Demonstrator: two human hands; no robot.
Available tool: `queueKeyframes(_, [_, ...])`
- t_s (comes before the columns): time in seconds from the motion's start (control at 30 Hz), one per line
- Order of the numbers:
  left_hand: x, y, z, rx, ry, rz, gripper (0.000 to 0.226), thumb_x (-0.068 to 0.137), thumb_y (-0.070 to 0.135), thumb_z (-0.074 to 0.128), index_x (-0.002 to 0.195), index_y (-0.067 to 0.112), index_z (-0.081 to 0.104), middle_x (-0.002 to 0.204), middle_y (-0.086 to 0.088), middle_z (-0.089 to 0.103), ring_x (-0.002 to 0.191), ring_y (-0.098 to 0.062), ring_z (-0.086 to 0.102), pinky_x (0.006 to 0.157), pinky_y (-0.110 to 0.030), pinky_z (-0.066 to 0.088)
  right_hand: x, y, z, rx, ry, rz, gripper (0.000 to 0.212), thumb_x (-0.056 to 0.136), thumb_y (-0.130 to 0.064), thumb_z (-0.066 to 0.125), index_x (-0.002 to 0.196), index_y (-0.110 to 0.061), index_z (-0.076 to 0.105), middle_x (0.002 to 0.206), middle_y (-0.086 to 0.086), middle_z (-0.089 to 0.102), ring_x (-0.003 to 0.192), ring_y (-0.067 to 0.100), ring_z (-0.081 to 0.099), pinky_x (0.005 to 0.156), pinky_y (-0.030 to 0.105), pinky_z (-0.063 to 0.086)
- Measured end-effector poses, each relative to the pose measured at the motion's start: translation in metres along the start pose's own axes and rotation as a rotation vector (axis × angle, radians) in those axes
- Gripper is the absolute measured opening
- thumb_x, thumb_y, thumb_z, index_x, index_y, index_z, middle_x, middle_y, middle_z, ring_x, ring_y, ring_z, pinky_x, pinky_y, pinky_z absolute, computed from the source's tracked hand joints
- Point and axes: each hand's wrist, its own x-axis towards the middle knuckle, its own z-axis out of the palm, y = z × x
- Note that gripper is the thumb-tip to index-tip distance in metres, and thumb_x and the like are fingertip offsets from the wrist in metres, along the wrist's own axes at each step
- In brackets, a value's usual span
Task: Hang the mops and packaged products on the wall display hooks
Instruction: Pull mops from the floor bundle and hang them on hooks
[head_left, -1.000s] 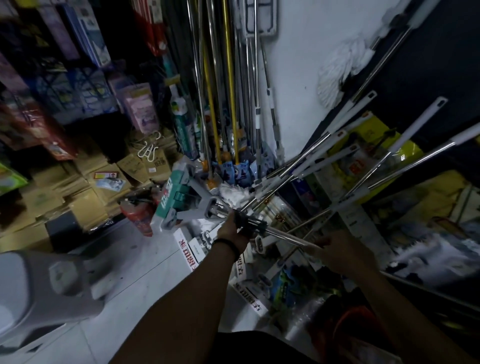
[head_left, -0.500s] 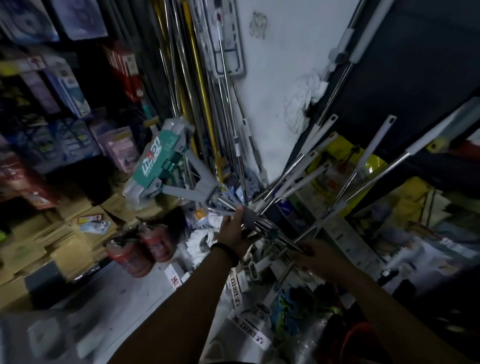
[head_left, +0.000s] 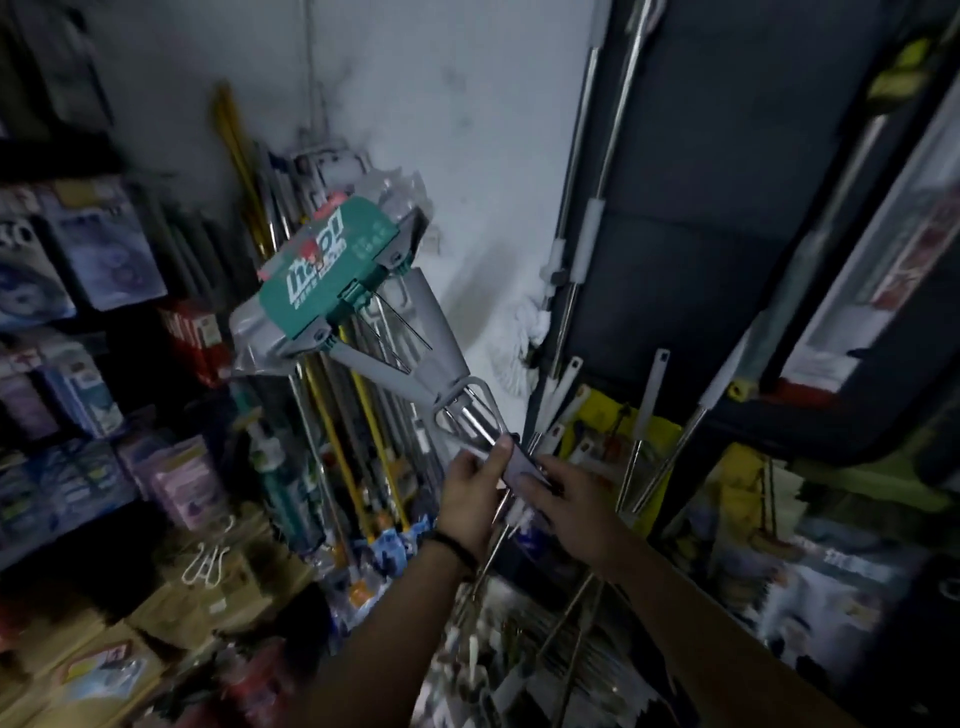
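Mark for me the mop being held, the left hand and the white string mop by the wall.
mop (head_left: 324, 260): head view, on the green label of its head.
left hand (head_left: 475, 491): head view, on the back of the hand.
white string mop (head_left: 522, 338): head view, on its white strands.

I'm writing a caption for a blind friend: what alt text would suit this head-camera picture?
A person's left hand and right hand grip the metal shaft of a grey sponge mop with a green label, its head tilted up before a white wall. Metal-handled mops lean at right; packaged products crowd the dim left side.
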Motion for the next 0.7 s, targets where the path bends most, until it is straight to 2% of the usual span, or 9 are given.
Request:
queueKeyframes(0.13, [0.034, 0.06, 0.03, -0.178, 0.101, 0.075, 0.042, 0.101, 0.036, 0.064, 0.128, 0.004, 0.066, 0.123, -0.022, 0.072, 0.114, -0.038, 0.07, 0.088, -0.049, 0.061, 0.004, -0.016, -0.015, 0.063, 0.109, -0.039, 0.018, 0.106, -0.024, 0.062, 0.111, -0.036, 0.075, 0.088, -0.021, 0.077, 0.081, -0.004, 0.07, 0.073, 0.014, 0.049])
queueKeyframes(0.23, [0.05, 0.085, 0.054, -0.189, 0.013, 0.052, 0.043, 0.101, 0.043, 0.061, 0.129, 0.01, 0.066, 0.124, -0.021, 0.072, 0.117, -0.043, 0.068, 0.093, -0.062, 0.055, 0.009, -0.028, -0.031, 0.107, 0.189, -0.044, 0.014, 0.104, -0.028, 0.065, 0.098, -0.034, 0.075, 0.073, -0.02, 0.07, 0.069, -0.002, 0.063, 0.069, 0.022, 0.047])
queueKeyframes(0.3, [0.053, 0.095, 0.072, -0.213, -0.045, 0.026, 0.05, 0.101, 0.048, 0.059, 0.132, 0.01, 0.064, 0.119, -0.022, 0.072, 0.109, -0.04, 0.069, 0.097, -0.065, 0.05, 0.01, -0.04, -0.044, 0.128, 0.246, -0.048, 0.013, 0.103, -0.027, 0.066, 0.094, -0.032, 0.075, 0.071, -0.017, 0.071, 0.068, 0.0, 0.065, 0.069, 0.02, 0.048])
queueKeyframes(0.37, [0.054, 0.106, 0.091, -0.248, -0.111, 0.02, 0.055, 0.101, 0.049, 0.059, 0.135, 0.006, 0.062, 0.115, -0.02, 0.069, 0.101, -0.036, 0.067, 0.099, -0.063, 0.048, 0.01, -0.049, -0.057, 0.176, 0.278, -0.04, 0.011, 0.103, -0.027, 0.067, 0.099, -0.029, 0.077, 0.082, 0.005, 0.077, 0.077, 0.024, 0.074, 0.071, 0.026, 0.051])
queueKeyframes(0.43, [0.056, 0.112, 0.11, -0.293, -0.172, 0.024, 0.059, 0.1, 0.047, 0.061, 0.139, 0.003, 0.059, 0.116, -0.018, 0.067, 0.099, -0.033, 0.066, 0.102, -0.058, 0.048, 0.013, -0.05, -0.073, 0.21, 0.284, -0.001, 0.014, 0.102, -0.027, 0.068, 0.097, -0.017, 0.077, 0.091, 0.032, 0.069, 0.076, 0.048, 0.065, 0.067, 0.034, 0.047])
queueKeyframes(0.47, [0.056, 0.113, 0.119, -0.309, -0.193, 0.019, 0.06, 0.1, 0.046, 0.063, 0.14, 0.002, 0.058, 0.114, -0.016, 0.068, 0.097, -0.031, 0.067, 0.1, -0.055, 0.049, 0.015, -0.052, -0.082, 0.209, 0.283, 0.009, 0.022, 0.101, -0.028, 0.069, 0.097, -0.008, 0.075, 0.085, 0.034, 0.066, 0.069, 0.043, 0.062, 0.063, 0.035, 0.046])
queueKeyframes(0.53, [0.054, 0.113, 0.138, -0.319, -0.228, 0.015, 0.057, 0.099, 0.043, 0.064, 0.137, 0.001, 0.059, 0.109, -0.015, 0.069, 0.092, -0.028, 0.07, 0.093, -0.046, 0.055, 0.021, -0.062, -0.101, 0.172, 0.278, 0.009, 0.034, 0.101, -0.035, 0.068, 0.097, -0.001, 0.071, 0.074, 0.016, 0.065, 0.068, 0.03, 0.061, 0.06, 0.036, 0.047])
queueKeyframes(0.6, [0.05, 0.111, 0.156, -0.288, -0.269, 0.028, 0.053, 0.101, 0.04, 0.061, 0.135, 0.0, 0.058, 0.109, -0.02, 0.069, 0.092, -0.031, 0.07, 0.086, -0.044, 0.059, 0.028, -0.078, -0.12, 0.127, 0.339, -0.005, 0.033, 0.097, -0.046, 0.067, 0.098, -0.014, 0.074, 0.084, -0.001, 0.073, 0.078, 0.018, 0.069, 0.072, 0.035, 0.053])
queueKeyframes(0.7, [0.045, 0.109, 0.186, -0.232, -0.309, 0.084, 0.051, 0.105, 0.037, 0.056, 0.136, -0.003, 0.054, 0.118, -0.027, 0.068, 0.101, -0.035, 0.069, 0.085, -0.044, 0.061, 0.037, -0.098, -0.148, 0.034, 0.457, -0.05, 0.021, 0.097, -0.045, 0.067, 0.097, -0.024, 0.072, 0.092, -0.005, 0.075, 0.086, 0.01, 0.07, 0.08, 0.031, 0.054])
